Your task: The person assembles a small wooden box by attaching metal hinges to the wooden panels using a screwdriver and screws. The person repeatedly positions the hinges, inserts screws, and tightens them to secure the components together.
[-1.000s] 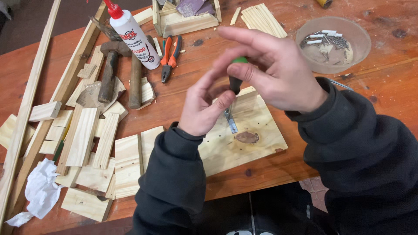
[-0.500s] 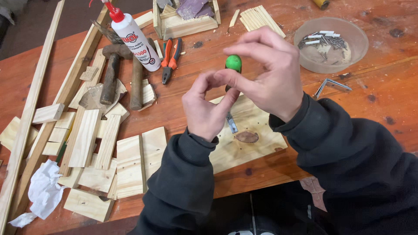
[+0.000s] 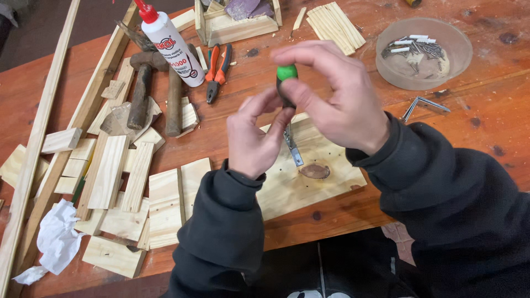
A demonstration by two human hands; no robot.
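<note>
My right hand point(image 3: 337, 96) grips the green-topped handle of a screwdriver point(image 3: 286, 73) that stands upright over a pale wooden board point(image 3: 326, 171). My left hand point(image 3: 255, 135) pinches the lower part of the dark handle from the left. Below the hands a small metal bracket point(image 3: 293, 148) lies on the board, next to a dark knot and a few small holes. The screwdriver's tip is hidden behind my left hand.
A glue bottle point(image 3: 168, 47), a hammer point(image 3: 142, 83), orange pliers point(image 3: 217, 69) and many wood offcuts point(image 3: 116, 171) lie at the left. A clear bowl of screws point(image 3: 422, 52) and a metal angle point(image 3: 422, 105) are at the right. A small wooden box point(image 3: 237, 22) and thin sticks point(image 3: 334, 25) sit at the back.
The screwdriver's green top has come into view and my right hand's fingers have shifted around the handle. Both hands stay over the board.
</note>
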